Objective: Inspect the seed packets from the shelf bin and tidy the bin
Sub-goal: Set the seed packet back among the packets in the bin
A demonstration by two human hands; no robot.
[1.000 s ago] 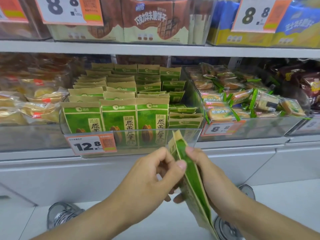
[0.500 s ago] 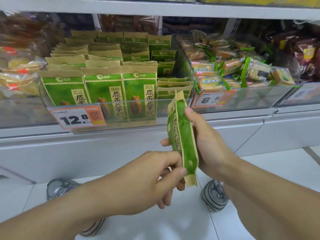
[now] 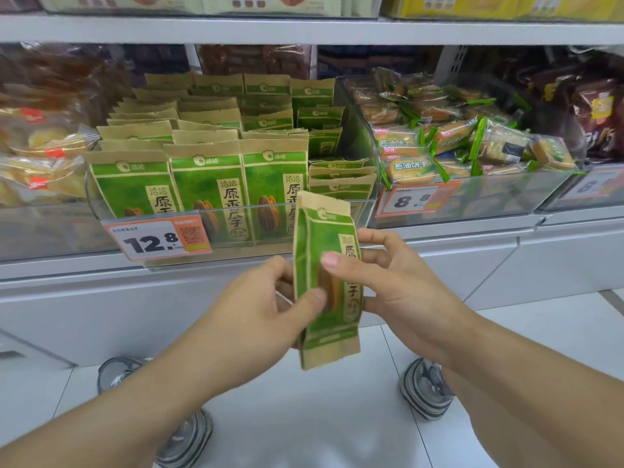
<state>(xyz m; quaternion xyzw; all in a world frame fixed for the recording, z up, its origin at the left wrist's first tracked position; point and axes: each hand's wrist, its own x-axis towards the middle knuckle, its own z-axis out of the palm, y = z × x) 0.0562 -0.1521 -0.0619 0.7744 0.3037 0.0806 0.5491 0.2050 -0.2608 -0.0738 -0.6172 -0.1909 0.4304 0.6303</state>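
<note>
Now you hold one green seed packet upright in both hands, in front of the clear shelf bin. Your left hand pinches its lower left edge; your right hand grips it from three o'clock, thumb across its face. At eleven o'clock of the packet, rows of matching packets stand in the bin behind the 12.8 price tag.

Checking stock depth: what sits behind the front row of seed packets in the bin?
Behind the front row in the bin, more rows of green-and-kraft packets stand upright, only their tops showing. At the right, flat-stacked packets. Lower parts and the bin floor are covered.
</note>
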